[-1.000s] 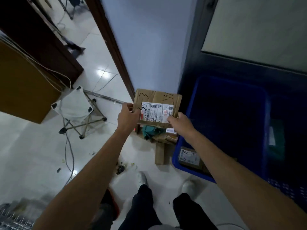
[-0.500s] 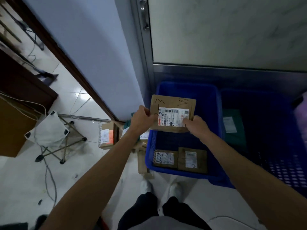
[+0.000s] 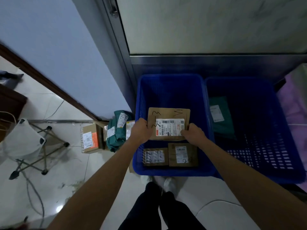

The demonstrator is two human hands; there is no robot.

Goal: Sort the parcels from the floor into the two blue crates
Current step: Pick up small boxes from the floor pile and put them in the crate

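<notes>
I hold a flat brown cardboard parcel (image 3: 167,116) with a white label over the left blue crate (image 3: 139,100). My left hand (image 3: 141,130) grips its left edge and my right hand (image 3: 193,134) grips its lower right corner. Two brown parcels lie in that crate's near end, one (image 3: 154,156) on the left and one (image 3: 182,154) on the right. The right blue crate (image 3: 265,146) holds a dark green bag parcel (image 3: 221,117). On the floor left of the crates lie a green bag parcel (image 3: 116,133) and a brown box (image 3: 89,138) with an orange label.
A white folding stool (image 3: 25,141) stands at the left with a cable (image 3: 33,191) trailing on the tiled floor. A wall and metal door frame (image 3: 116,47) rise behind the crates. Something with a pink cover (image 3: 294,103) sits at the right. My feet (image 3: 157,181) stand just before the left crate.
My view and hands swung right from the floor pile. The held parcel now hangs lower, inside the left crate's outline, closer to the two parcels lying there.
</notes>
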